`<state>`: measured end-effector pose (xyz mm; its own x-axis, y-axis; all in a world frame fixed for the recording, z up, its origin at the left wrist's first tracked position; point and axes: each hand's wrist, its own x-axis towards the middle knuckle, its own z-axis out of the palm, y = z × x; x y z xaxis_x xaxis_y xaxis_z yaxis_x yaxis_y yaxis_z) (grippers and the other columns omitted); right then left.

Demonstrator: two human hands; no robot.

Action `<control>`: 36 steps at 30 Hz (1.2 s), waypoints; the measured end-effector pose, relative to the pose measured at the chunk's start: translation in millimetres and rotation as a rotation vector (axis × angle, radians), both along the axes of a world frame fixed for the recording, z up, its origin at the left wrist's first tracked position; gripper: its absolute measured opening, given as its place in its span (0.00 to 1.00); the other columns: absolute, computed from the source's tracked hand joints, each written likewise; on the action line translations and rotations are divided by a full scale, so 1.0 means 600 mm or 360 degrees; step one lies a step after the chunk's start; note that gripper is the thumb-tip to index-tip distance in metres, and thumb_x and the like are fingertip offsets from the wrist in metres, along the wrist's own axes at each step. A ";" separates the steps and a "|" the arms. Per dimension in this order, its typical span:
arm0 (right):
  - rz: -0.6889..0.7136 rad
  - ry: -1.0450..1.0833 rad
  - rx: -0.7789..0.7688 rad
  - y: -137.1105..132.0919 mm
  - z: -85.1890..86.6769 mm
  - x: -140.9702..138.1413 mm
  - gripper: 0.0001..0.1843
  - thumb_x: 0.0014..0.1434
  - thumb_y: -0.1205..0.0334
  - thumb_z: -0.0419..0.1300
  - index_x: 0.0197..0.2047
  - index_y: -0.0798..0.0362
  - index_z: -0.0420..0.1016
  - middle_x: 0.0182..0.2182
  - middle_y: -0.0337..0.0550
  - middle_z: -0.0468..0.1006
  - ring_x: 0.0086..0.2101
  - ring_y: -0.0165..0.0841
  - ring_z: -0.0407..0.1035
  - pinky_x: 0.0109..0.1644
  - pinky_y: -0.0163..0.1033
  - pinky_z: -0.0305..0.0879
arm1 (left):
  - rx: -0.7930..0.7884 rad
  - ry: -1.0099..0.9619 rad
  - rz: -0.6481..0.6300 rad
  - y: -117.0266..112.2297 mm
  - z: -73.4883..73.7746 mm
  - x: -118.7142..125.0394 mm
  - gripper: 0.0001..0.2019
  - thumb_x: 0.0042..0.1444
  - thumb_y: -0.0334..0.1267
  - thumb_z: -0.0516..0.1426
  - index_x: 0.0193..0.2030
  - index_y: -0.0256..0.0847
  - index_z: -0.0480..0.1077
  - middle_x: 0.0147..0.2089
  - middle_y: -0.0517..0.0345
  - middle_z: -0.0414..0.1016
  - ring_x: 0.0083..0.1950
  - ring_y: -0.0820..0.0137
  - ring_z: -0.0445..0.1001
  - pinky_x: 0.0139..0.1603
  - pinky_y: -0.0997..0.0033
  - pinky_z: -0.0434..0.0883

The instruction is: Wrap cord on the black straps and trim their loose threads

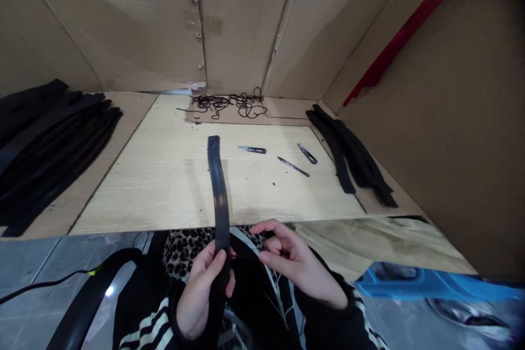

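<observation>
Hands (246,273) hold black strip (217,186) above wooden table (164,175).

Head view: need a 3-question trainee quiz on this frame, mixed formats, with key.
1. True or false: the left hand grips a black strip that stands up from the fist.
2. Multiple choice: how many small metal cutting tools lie on the wooden board? A) one B) three C) five
3. Short answer: what lies at the far edge of the board, by the cardboard wall?

Key:
1. True; the right hand sits beside it with curled fingers.
2. B: one thread snip, a second thread snip, and a slim blade between them.
3. A tangle of dark cord.
</observation>
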<state>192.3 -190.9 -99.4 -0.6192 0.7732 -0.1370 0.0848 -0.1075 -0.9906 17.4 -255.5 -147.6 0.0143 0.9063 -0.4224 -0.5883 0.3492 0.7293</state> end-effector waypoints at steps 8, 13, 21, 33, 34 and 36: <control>0.0069 -0.0219 0.0152 -0.005 -0.003 0.019 0.12 0.63 0.58 0.57 0.49 0.53 0.70 0.19 0.26 0.47 0.21 0.23 0.44 0.25 0.32 0.42 | -0.0038 -0.0122 -0.0118 -0.007 -0.005 -0.001 0.23 0.57 0.58 0.54 0.37 0.37 0.74 0.41 0.53 0.75 0.17 0.84 0.62 0.21 0.76 0.52; 0.0077 -0.0234 0.0199 -0.012 0.002 0.018 0.13 0.63 0.59 0.57 0.50 0.52 0.69 0.19 0.26 0.47 0.20 0.24 0.44 0.24 0.33 0.41 | -0.0121 -0.0035 -0.0110 -0.005 -0.001 0.002 0.25 0.51 0.58 0.60 0.33 0.32 0.76 0.35 0.49 0.77 0.16 0.82 0.62 0.20 0.77 0.53; 0.0304 -0.0496 0.0302 -0.001 0.001 0.024 0.15 0.63 0.56 0.56 0.51 0.53 0.71 0.19 0.28 0.56 0.21 0.25 0.51 0.26 0.33 0.49 | -0.0007 0.0077 -0.0047 -0.008 0.000 0.000 0.21 0.50 0.55 0.63 0.32 0.34 0.74 0.30 0.57 0.74 0.15 0.81 0.63 0.18 0.78 0.55; 0.0028 -0.0172 -0.0056 -0.019 -0.048 -0.048 0.15 0.60 0.53 0.59 0.40 0.56 0.80 0.23 0.36 0.67 0.26 0.27 0.58 0.32 0.35 0.56 | -0.0265 0.0043 -0.0087 -0.022 -0.005 0.006 0.24 0.55 0.59 0.55 0.29 0.36 0.70 0.15 0.59 0.67 0.20 0.74 0.63 0.24 0.76 0.59; -0.0006 -0.0133 -0.0141 -0.021 -0.053 -0.049 0.15 0.59 0.53 0.60 0.38 0.56 0.80 0.23 0.37 0.68 0.26 0.27 0.60 0.32 0.35 0.57 | -0.0320 -0.0031 -0.0124 -0.024 -0.006 0.004 0.24 0.55 0.60 0.54 0.28 0.36 0.70 0.15 0.58 0.67 0.19 0.74 0.63 0.24 0.76 0.58; -0.0057 -0.0077 -0.0252 -0.027 -0.061 -0.048 0.15 0.56 0.52 0.63 0.35 0.56 0.80 0.24 0.38 0.71 0.27 0.28 0.63 0.33 0.35 0.60 | -0.0386 -0.0173 -0.0187 -0.027 -0.008 0.001 0.24 0.53 0.60 0.55 0.28 0.36 0.70 0.15 0.58 0.66 0.18 0.74 0.61 0.22 0.75 0.55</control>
<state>163.6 -207.0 -136.1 -0.5813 0.7612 -0.2877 0.1254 -0.2655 -0.9559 18.3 -271.6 -152.6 0.1704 0.7683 -0.6169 -0.6036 0.5763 0.5510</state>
